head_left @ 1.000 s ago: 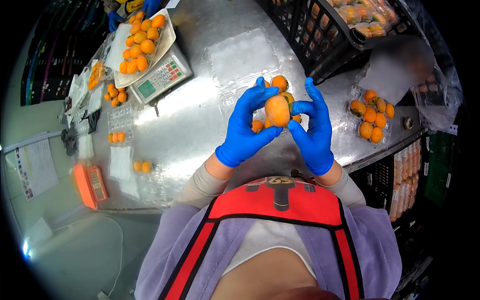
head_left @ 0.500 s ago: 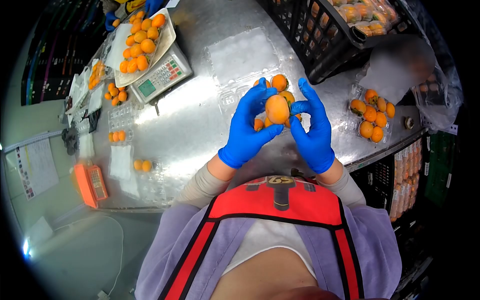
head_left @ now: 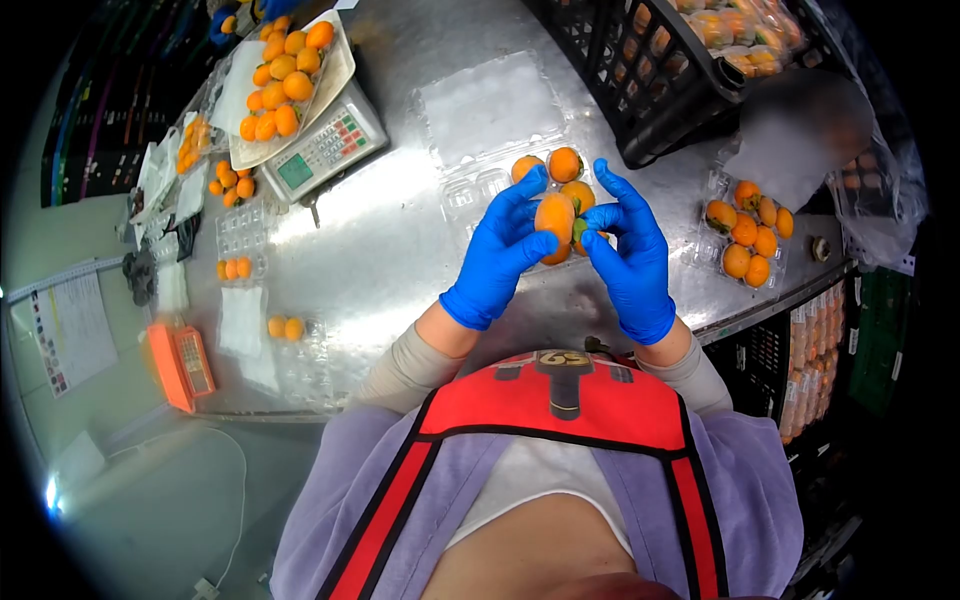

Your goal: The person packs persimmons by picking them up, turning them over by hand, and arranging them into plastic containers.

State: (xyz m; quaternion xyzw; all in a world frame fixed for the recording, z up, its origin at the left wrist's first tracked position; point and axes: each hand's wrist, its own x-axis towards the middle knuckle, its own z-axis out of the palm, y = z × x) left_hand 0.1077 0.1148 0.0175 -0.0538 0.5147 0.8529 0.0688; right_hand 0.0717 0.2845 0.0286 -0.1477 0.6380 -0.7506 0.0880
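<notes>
In blue gloves, both my hands are raised over the metal table. My left hand [head_left: 502,245] grips an orange persimmon [head_left: 553,220] between thumb and fingers, its side toward me. With thumb and forefinger, my right hand [head_left: 632,258] pinches the green calyx [head_left: 580,232] on that persimmon's right side; the other fingers stand up apart. Behind them, more persimmons [head_left: 565,164] sit in a clear plastic tray [head_left: 465,196], partly hidden by my hands. The tray's lid [head_left: 490,105] lies open away from me.
A scale [head_left: 330,140] at the upper left bears a tray of persimmons [head_left: 284,88]. A black crate [head_left: 650,100] with packed fruit stands upper right. Another filled tray [head_left: 745,232] is at the right. An orange device [head_left: 180,365] sits near the left edge. A co-worker's gloved hand [head_left: 222,25] shows far left.
The held persimmon has turned, so its green calyx now shows on the right at my right fingertips. Both hands remain in nearly the same place.
</notes>
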